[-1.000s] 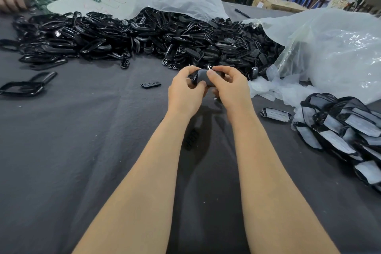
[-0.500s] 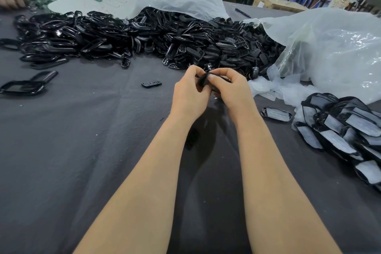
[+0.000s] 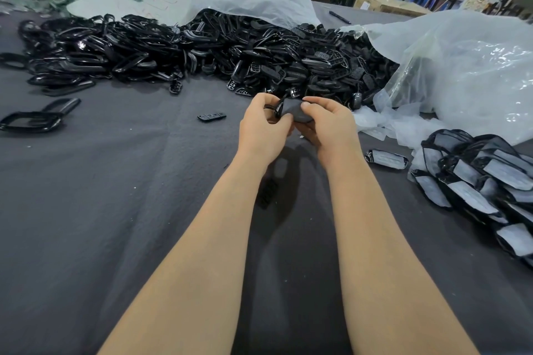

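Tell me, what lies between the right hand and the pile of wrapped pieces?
One lone wrapped piece lies on the grey cloth between the right hand and the pile, seen in the head view.

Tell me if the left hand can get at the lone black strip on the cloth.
Probably yes: the strip lies close beside the left hand, on bare cloth with nothing between. But that hand and the right hand both grip a black part, so it must let go first.

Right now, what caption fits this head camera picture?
Left hand and right hand grip a black part over the grey cloth, near a heap of parts.
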Motion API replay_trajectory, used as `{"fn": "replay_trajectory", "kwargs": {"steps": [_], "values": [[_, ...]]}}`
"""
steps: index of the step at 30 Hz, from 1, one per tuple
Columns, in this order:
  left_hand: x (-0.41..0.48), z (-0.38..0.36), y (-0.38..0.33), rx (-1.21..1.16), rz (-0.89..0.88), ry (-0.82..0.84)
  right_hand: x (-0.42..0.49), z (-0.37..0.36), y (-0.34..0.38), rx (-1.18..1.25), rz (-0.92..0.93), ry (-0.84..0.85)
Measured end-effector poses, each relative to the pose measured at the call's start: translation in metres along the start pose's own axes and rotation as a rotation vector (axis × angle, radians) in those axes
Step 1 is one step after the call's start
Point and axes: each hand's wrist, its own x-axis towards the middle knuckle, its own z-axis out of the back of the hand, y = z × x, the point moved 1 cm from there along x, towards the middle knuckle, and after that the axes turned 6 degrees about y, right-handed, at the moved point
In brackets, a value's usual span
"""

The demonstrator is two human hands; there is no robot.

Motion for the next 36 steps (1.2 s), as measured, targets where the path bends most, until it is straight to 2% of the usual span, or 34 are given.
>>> {"fn": "replay_trajectory", "kwargs": {"steps": [8, 22, 26, 29, 36], "values": [[0.0005, 0.0005, -0.0007, -0.069, 0.040, 0.006, 0.0009, -0.0011, -0.0003, -0.017, 0.038, 0.010], [0.0012, 0.0021, -0.0003, -0.135, 0.077, -0.037, -0.0004, 0.0005, 0.0003, 0.006, -0.009, -0.006], [0.0019, 0.0040, 0.0006, -0.189, 0.088, -0.096, -0.0010, -0.0006, -0.0017, -0.166, 0.033, 0.064], [0.0017, 0.0049, 0.0007, -0.179, 0.086, -0.114, -0.0005, -0.0023, -0.0031, -0.292, 0.092, 0.039], [0.0031, 0.0033, 0.0017, -0.139, 0.052, -0.077, 0.0002, -0.0021, -0.0013, -0.276, 0.084, 0.017]]}}
